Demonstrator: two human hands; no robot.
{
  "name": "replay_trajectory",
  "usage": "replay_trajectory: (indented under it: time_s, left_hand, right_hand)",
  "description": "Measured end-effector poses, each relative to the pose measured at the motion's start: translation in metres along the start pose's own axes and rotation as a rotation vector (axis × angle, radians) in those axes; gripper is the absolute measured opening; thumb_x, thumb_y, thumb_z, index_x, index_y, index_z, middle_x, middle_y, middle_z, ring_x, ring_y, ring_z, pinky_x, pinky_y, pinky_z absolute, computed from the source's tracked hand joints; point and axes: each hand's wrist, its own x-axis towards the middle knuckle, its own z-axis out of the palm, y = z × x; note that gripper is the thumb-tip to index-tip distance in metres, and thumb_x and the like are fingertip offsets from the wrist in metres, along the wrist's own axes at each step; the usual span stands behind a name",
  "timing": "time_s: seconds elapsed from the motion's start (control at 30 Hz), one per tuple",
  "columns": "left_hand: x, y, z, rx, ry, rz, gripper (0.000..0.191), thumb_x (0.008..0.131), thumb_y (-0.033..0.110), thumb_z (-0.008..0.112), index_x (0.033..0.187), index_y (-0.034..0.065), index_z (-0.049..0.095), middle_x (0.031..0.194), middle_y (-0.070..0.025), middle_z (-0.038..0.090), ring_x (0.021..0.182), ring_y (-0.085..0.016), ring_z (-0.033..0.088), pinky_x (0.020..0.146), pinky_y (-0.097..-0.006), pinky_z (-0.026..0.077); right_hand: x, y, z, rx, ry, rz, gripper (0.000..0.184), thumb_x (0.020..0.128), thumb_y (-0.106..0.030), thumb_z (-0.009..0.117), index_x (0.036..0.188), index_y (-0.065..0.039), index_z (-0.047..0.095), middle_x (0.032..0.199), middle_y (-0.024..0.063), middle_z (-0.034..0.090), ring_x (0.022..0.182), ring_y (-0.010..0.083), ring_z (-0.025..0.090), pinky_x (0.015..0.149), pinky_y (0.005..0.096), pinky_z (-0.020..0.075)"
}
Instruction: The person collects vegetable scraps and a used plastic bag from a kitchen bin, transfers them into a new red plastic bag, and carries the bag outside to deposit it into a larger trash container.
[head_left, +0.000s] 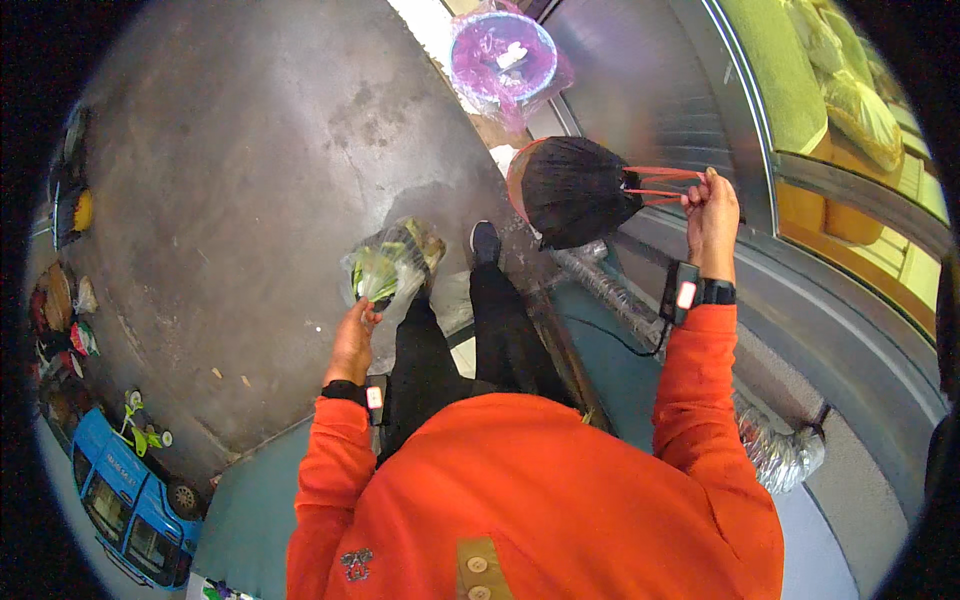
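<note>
My left hand (355, 335) grips the top of a clear plastic bag (394, 262) with green leafy vegetables inside. The bag hangs beside my left leg. In my right hand (709, 210) are the red drawstrings of a black garbage bag (577, 191), pulled taut. That bag is full and gathered at the top, and a reddish rounded rim shows behind its far side. Both wrists wear black bands with small devices.
A basket with a pink plastic liner (504, 56) holds white scraps ahead. Silver flexible duct (784, 450) runs along the ledge at my right, below a glass display case (832, 112). A blue van (135, 502) and a small green wheeled vehicle (139, 431) stand far left.
</note>
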Motion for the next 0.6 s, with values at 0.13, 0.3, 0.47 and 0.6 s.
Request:
replay_trajectory:
  time_s: [0.13, 0.3, 0.47, 0.6]
  left_hand:
    - [-0.001, 0.001, -0.003, -0.05, 0.025, -0.022, 0.029, 0.086, 0.023, 0.059, 0.103, 0.0014, 0.049, 0.089, -0.0029, 0.056, 0.074, -0.014, 0.054, 0.072, -0.0253, 0.045]
    - [0.0, 0.003, -0.005, 0.021, 0.036, 0.0, 0.027, 0.086, 0.021, 0.059, 0.102, 0.0023, 0.049, 0.085, -0.0016, 0.055, 0.074, -0.013, 0.054, 0.077, -0.0262, 0.044]
    - [-0.002, 0.005, -0.006, 0.012, 0.034, -0.023, 0.025, 0.086, 0.02, 0.059, 0.101, 0.0019, 0.051, 0.086, -0.0016, 0.055, 0.073, -0.012, 0.053, 0.071, -0.026, 0.047]
    - [-0.008, 0.009, -0.002, -0.045, 0.033, 0.01, 0.03, 0.087, 0.022, 0.058, 0.107, 0.0018, 0.051, 0.089, -0.0032, 0.058, 0.07, -0.013, 0.054, 0.065, -0.0232, 0.045]
  right_hand:
    - [-0.007, -0.011, 0.006, 0.092, 0.033, -0.169, 0.016, 0.089, -0.017, 0.053, 0.076, -0.007, 0.05, 0.058, -0.0033, 0.035, 0.053, 0.0099, 0.035, 0.052, 0.0281, 0.0361]
    - [-0.008, -0.032, 0.021, 0.027, 0.005, -0.085, 0.016, 0.088, -0.015, 0.053, 0.076, -0.006, 0.05, 0.06, -0.0019, 0.038, 0.054, 0.0099, 0.038, 0.051, 0.0273, 0.0382]
    - [-0.007, -0.044, 0.028, -0.023, -0.106, -0.129, 0.017, 0.088, -0.017, 0.053, 0.076, -0.006, 0.049, 0.061, -0.0012, 0.04, 0.055, 0.0104, 0.039, 0.052, 0.0282, 0.039]
    - [-0.003, -0.055, 0.021, 0.028, -0.034, -0.193, 0.017, 0.088, -0.018, 0.054, 0.076, -0.007, 0.049, 0.058, -0.0035, 0.037, 0.052, 0.0087, 0.037, 0.051, 0.0274, 0.0386]
